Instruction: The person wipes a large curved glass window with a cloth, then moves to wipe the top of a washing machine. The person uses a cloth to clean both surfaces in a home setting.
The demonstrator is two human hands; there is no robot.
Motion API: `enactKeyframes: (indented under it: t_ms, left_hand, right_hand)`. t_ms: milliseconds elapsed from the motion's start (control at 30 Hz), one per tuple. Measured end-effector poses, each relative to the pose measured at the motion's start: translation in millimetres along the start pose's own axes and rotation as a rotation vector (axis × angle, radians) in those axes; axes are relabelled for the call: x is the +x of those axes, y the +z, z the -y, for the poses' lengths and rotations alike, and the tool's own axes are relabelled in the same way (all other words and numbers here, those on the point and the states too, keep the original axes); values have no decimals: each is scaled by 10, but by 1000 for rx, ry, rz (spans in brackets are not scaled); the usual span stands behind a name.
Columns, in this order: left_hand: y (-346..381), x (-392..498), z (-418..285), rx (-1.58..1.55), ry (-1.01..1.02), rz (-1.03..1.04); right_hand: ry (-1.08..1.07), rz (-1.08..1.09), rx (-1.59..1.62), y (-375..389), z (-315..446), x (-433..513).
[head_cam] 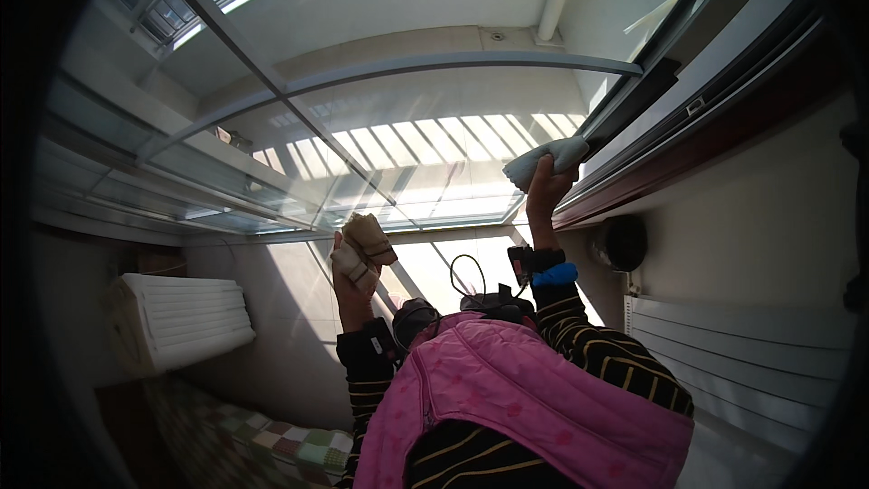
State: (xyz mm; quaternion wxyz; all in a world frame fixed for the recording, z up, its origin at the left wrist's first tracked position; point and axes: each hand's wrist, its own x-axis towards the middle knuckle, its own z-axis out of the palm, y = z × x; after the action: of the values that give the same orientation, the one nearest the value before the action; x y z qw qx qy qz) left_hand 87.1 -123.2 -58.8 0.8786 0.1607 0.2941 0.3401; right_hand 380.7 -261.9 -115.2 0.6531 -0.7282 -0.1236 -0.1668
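Note:
My right hand (548, 187) is closed around a folded pale blue-grey cloth (558, 153), raised against or very near the metal edge frame (621, 105) of a glass sliding door. Whether the cloth touches the frame is hard to tell. Lower and to the left, my left hand (356, 292) holds a bunched beige-brown cloth (368, 238) with darker stripes, apart from the glass. In front of me stands the glass door, divided by grey metal bars (461, 62).
A dark red door frame (706, 153) with a track runs along the right. Below it are a dark round object (619, 243) and a white radiator (733, 346). At left stands a white ribbed object (193, 319), near a patchwork cover (271, 438). Beyond the glass, sunlight stripes a tiled floor (434, 139).

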Motion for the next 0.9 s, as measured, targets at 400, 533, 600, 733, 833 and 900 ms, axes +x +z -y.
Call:
enactKeyframes:
  t_ms: [400,533,600,733,833,900]
  left_hand:
    - [-651,110,7,-110,53,400]
    - [-744,150,30,-141,99,258]
    - [-777,148,29,-174,115,283]
    - [-841,104,41,-217,145,201]
    - [-903,62,64,-243,173,243]
    - [-958,21,70,-311,172,286]
  right_hand:
    - [-77,-59,76,66,1348,471]
    - [-174,136,47,309,1560,227]
    - [-234,244,12,474,1613,72]
    - [-367,479,126,741,1649,-183]
    - [-622,568,111,1017,1602,-379]
    - [-730,643,126,1208,1514,-536]
